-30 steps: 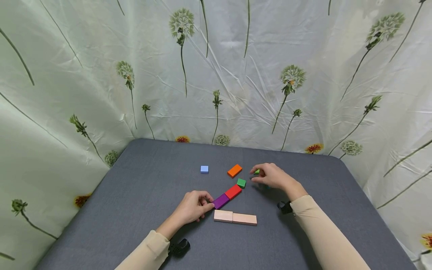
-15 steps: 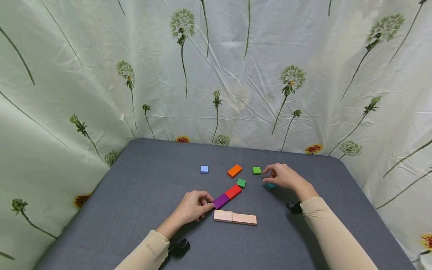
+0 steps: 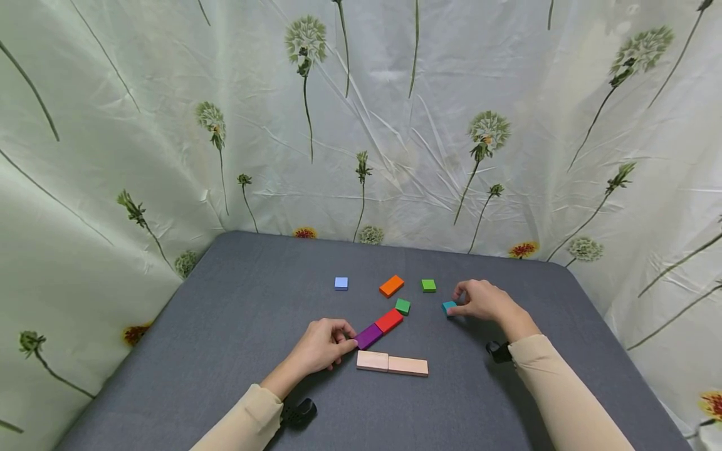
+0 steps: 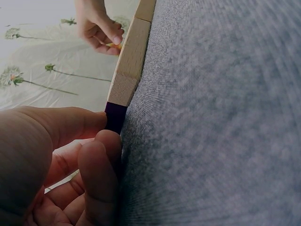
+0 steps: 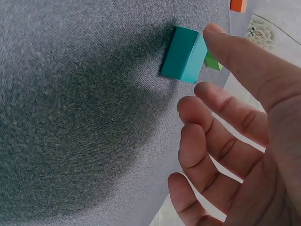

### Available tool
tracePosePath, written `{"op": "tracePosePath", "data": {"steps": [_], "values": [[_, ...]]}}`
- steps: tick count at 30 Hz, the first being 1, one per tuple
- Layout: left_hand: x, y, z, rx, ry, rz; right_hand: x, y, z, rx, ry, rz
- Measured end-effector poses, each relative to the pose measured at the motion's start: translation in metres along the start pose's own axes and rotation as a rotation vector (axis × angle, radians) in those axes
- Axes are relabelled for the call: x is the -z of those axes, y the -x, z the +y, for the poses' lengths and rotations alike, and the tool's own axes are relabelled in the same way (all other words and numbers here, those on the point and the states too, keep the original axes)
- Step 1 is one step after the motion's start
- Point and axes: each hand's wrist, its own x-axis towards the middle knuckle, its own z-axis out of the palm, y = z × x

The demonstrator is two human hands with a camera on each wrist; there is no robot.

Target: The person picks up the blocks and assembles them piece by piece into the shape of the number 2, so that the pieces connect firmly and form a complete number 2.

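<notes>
My left hand pinches the near end of a purple block between thumb and fingers. In the left wrist view that block's dark end shows at the fingertips. A red block lies end to end with the purple one, and a small green block sits by its far end. Further right, my right hand is at a small teal block lying on the table. The right wrist view has the thumb beside the teal block, with the loosely bent fingers apart from it.
Two plain wooden blocks lie end to end in front of the purple one. Toward the back are a light blue block, an orange block and a light green block. A flowered curtain hangs behind the grey table.
My right hand has moved right from beside the light green block, then down to the teal block, uncovering the light green one. The left hand has stayed at the purple block.
</notes>
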Motion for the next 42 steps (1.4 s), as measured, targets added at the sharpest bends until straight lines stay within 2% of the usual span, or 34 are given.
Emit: {"op": "tracePosePath", "data": {"steps": [16, 24, 33, 42], "values": [[0.000, 0.000, -0.001, -0.007, -0.006, 0.002, -0.005, 0.000, -0.005, -0.044, 0.032, 0.020], [0.000, 0.000, -0.002, -0.014, -0.003, 0.002, -0.007, -0.006, -0.011, -0.034, 0.049, 0.028], [0.000, 0.001, 0.000, -0.003, -0.006, 0.004, -0.008, -0.016, -0.020, 0.014, 0.023, 0.026], [0.000, 0.000, 0.000, -0.003, -0.006, 0.005, -0.010, -0.032, -0.028, 0.019, 0.049, 0.019]]}}
